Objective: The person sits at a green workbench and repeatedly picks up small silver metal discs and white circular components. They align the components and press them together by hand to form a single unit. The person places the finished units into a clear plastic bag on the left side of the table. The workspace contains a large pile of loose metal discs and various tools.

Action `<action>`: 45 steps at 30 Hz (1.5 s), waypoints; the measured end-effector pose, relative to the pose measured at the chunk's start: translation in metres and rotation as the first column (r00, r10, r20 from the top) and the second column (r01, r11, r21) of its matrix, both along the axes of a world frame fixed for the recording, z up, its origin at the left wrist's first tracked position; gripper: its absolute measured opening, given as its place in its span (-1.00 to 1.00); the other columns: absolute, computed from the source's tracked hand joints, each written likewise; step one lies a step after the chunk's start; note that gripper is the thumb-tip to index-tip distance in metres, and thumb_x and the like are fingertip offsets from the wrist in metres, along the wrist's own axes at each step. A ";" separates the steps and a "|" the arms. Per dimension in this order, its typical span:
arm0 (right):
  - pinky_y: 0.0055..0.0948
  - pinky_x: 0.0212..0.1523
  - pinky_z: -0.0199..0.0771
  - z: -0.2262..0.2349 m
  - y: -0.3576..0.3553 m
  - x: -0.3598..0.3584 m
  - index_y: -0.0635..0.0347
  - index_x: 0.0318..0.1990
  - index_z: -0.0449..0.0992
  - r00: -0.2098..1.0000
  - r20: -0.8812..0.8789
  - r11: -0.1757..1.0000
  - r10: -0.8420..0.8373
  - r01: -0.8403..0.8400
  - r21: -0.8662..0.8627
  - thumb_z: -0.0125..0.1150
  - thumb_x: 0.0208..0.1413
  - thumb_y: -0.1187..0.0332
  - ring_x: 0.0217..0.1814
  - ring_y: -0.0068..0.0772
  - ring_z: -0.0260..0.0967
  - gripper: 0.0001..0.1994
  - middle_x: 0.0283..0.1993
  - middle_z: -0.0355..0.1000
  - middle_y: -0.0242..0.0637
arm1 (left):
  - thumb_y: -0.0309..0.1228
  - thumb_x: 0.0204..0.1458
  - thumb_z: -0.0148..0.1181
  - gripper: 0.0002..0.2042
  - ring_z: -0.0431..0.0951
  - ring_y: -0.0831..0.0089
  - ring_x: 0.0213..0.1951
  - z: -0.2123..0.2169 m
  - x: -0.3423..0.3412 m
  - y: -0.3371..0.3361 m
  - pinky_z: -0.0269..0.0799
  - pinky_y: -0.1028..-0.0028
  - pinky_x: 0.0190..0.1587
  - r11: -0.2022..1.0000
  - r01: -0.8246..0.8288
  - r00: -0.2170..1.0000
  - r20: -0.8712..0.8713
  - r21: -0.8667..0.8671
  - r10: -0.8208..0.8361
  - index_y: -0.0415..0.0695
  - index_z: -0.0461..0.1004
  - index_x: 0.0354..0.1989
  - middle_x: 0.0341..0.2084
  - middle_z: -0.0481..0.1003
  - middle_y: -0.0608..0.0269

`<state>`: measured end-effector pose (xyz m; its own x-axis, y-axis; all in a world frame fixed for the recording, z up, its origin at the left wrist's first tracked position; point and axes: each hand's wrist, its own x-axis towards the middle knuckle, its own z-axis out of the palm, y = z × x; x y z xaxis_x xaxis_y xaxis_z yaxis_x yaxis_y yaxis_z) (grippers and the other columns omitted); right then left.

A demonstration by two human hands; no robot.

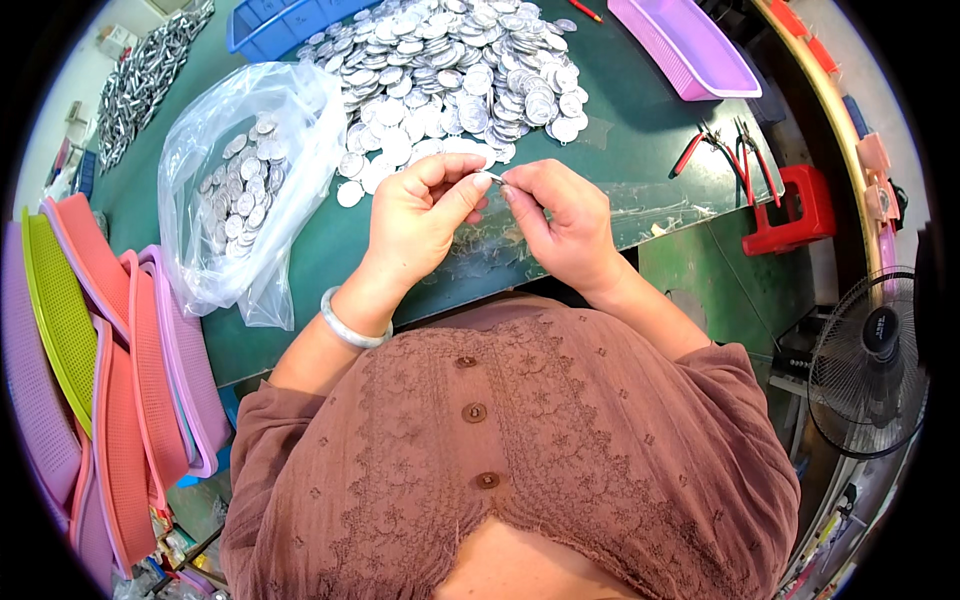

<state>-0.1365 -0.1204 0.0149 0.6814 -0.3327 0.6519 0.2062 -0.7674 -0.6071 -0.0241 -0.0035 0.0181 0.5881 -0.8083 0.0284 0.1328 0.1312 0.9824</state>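
Both my hands meet over the near edge of the green table (620, 205). My left hand (425, 210) pinches a small silver metal disc (492, 178), seen nearly edge-on between thumb and forefinger. At the disc's right side my right hand (565, 215) has its thumb and finger closed on it too. Just beyond my fingers spreads a large heap of round silver discs (450, 70), some with a small loop at the rim. To the left of my left hand lies a clear plastic bag (185, 200) with more such discs (245, 185) inside.
A blue bin (285, 25) and a purple basket (690, 50) stand beyond the heap. Red-handled pliers (745, 160) lie at the right, by a red stool (800, 210) and a fan (870, 360). Stacked colored baskets (130, 390) crowd the left; dark metal pieces (150, 85) lie far left.
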 end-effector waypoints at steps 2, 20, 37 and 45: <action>-0.40 -0.53 0.30 0.000 -0.001 0.001 0.25 -0.40 0.41 1.000 0.025 0.999 0.003 -0.001 -0.052 0.15 -0.19 0.58 -0.51 -0.22 0.30 -0.87 -0.52 0.34 -0.23 | -0.53 -0.02 0.09 -0.81 0.47 0.57 -0.44 -0.002 0.000 0.000 0.40 0.63 -0.40 1.000 -0.005 1.000 0.031 0.007 0.004 -0.27 0.43 -0.21 -0.45 0.47 0.27; -0.64 -0.47 0.28 -0.009 -0.007 0.002 0.30 -0.34 0.41 0.979 -0.083 0.818 0.185 -0.107 0.564 0.08 -0.01 0.51 -0.50 -0.64 0.27 -0.92 -0.51 0.35 -0.40 | -0.47 -0.05 0.12 -0.89 0.33 0.67 -0.57 -0.008 0.016 -0.002 0.25 0.64 -0.51 0.996 0.015 0.923 0.381 0.092 -0.049 -0.26 0.45 -0.41 -0.60 0.42 0.35; -0.62 -0.56 0.22 -0.035 -0.027 0.015 0.28 -0.34 0.42 0.980 -0.127 0.881 0.153 -0.077 0.468 0.08 -0.04 0.50 -0.58 -0.65 0.21 -0.91 -0.57 0.35 -0.35 | -0.46 0.06 -0.06 -0.78 0.47 0.32 -0.28 0.093 0.298 -0.090 0.48 0.51 -0.27 0.828 -0.487 0.872 0.097 0.278 0.480 -0.39 0.26 -0.21 -0.30 0.39 -0.05; -0.55 -0.45 0.33 -0.029 -0.034 0.012 0.29 -0.34 0.42 0.983 -0.175 0.910 0.047 0.030 0.413 0.10 -0.08 0.49 -0.49 -0.48 0.34 -0.88 -0.49 0.39 -0.26 | -0.39 0.03 -0.01 -0.78 0.44 0.50 -0.34 0.077 0.154 -0.062 0.39 0.54 -0.24 0.962 -0.038 0.978 0.208 0.272 -0.020 -0.24 0.36 -0.18 -0.34 0.44 0.22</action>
<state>-0.1241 -0.1544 -0.0136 0.7765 -0.5392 0.3260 0.0709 -0.4392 -0.8956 0.1298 -0.0657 0.0954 0.6001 -0.7968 -0.0703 -0.0772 -0.1452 0.9864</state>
